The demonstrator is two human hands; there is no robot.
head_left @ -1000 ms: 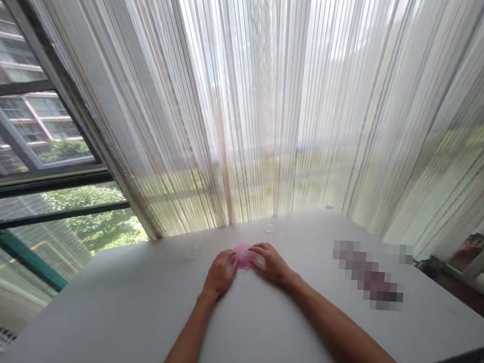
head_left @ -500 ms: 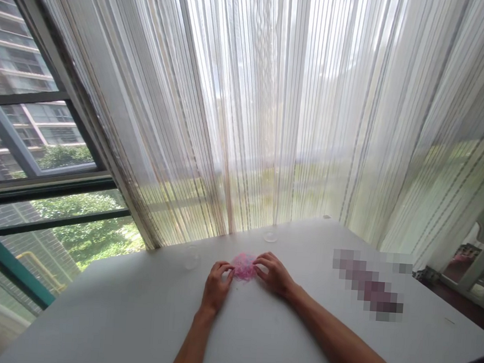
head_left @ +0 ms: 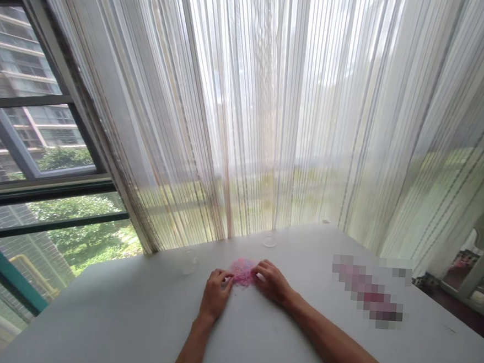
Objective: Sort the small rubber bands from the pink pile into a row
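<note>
A loose heap of tiny pink and pale purple stringy bits [head_left: 242, 272] lies on the white table [head_left: 141, 313]; they could be small rubber bands, but they are too small to tell. At the heap's left edge is my left hand [head_left: 216, 291], its thumb and fingertips brought together in a pinch. My right hand [head_left: 271, 281] reaches the right edge with fingers bent and closed toward the thumb. Whatever sits between either hand's fingertips is too small to make out. A few stray bits lie just in front of the heap.
A clear round container [head_left: 189, 262] stands left of the heap. Behind it to the right lies a clear shallow dish or lid [head_left: 269, 242]. A pixelated pinkish long shape [head_left: 367, 290] is on the table's right side. Sheer curtains [head_left: 262, 122] hang along the far edge.
Both hands stay at the heap's edges, with the right fingers slightly more bent in. The whole view has shifted a little, so the table sits slightly lower.
</note>
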